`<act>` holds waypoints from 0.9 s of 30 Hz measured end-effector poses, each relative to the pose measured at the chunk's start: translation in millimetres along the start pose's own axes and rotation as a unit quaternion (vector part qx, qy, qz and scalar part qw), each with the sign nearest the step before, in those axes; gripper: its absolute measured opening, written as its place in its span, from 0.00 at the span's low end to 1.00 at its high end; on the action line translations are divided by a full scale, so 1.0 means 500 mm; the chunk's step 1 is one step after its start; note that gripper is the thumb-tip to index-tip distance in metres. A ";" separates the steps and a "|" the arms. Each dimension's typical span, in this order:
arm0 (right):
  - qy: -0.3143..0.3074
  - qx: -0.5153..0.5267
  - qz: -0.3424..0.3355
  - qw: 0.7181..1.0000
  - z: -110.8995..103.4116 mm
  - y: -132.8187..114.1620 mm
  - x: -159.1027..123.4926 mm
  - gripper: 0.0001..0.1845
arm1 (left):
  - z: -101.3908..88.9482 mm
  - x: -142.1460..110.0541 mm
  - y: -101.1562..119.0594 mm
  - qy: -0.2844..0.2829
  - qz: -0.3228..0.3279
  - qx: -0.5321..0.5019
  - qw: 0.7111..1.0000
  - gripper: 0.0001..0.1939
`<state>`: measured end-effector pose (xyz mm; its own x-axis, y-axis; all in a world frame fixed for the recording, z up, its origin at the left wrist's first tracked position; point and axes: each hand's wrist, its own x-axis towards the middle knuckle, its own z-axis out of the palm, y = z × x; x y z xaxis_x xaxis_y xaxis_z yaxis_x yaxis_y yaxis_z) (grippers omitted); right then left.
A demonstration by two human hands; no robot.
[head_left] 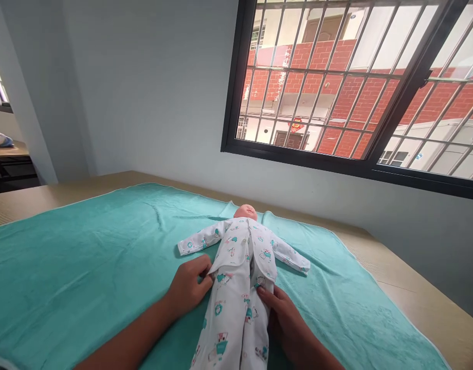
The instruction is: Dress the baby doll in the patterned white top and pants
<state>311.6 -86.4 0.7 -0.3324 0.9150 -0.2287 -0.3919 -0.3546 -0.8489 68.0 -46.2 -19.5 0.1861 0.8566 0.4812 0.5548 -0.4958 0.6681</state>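
Note:
A baby doll lies on its back on a teal blanket, its head toward the wall. It wears a white printed jacket with long sleeves spread to both sides, and matching white printed pants. My left hand pinches the jacket's lower hem at the doll's left-of-picture side. On the other side, my right hand grips the pants near the waist, thumb on top and fingers hidden beneath. The jacket's front edges part slightly below the chest. The doll's hands do not show past the cuffs.
A wooden table carries the blanket and meets a grey wall. Above it is a dark-framed window with metal bars. Another table with a colourful item on it stands at the far left.

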 end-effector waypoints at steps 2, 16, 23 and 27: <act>-0.007 0.001 -0.005 1.000 0.000 -0.002 -0.001 0.30 | -0.007 -0.006 0.001 -0.008 0.039 -0.019 0.999 0.09; 0.023 -0.554 -0.054 0.830 -0.105 -0.081 0.010 0.20 | -0.004 -0.008 0.025 0.019 0.120 -0.015 0.992 0.07; 0.101 -0.721 -0.237 0.644 -0.105 -0.049 0.016 0.14 | 0.003 0.021 0.085 -0.011 0.170 0.178 0.969 0.12; 0.089 -0.774 -0.364 0.511 -0.101 -0.046 0.006 0.19 | 0.016 0.029 0.103 -0.011 0.197 0.261 0.945 0.07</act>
<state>362.9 -65.8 -4.7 -0.4436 0.7483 0.4932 0.8376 0.5420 -0.0690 105.5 -58.2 17.3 0.4758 0.6256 0.6182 0.7616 -0.6447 0.0662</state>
